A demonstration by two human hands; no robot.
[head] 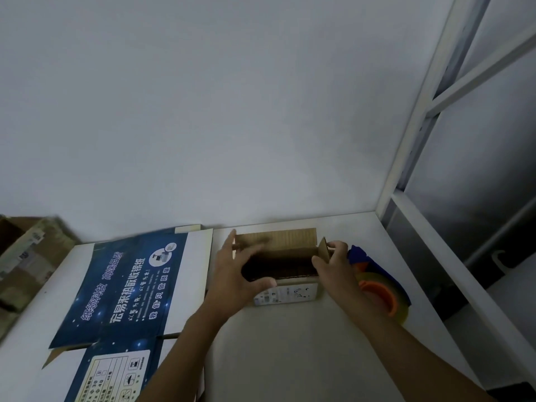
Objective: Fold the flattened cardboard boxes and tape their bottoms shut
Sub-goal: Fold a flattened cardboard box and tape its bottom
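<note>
A small brown cardboard box point(285, 291) stands on the white table point(290, 343) near the wall, its top open and its far flap raised. My left hand point(235, 274) holds its left end, fingers over the opening and thumb on the near wall. My right hand point(333, 265) grips the right end and pinches the small side flap. Just right of the box lies a tape dispenser point(380, 288), blue with an orange core and a clear tape roll, partly behind my right wrist. A flattened blue printed box point(130, 291) lies on the table to the left.
A pile of taped brown boxes point(26, 262) sits at the far left edge. A white metal frame point(420, 111) rises at the table's right side, with a gap and lower surface beyond it. A plain wall stands behind.
</note>
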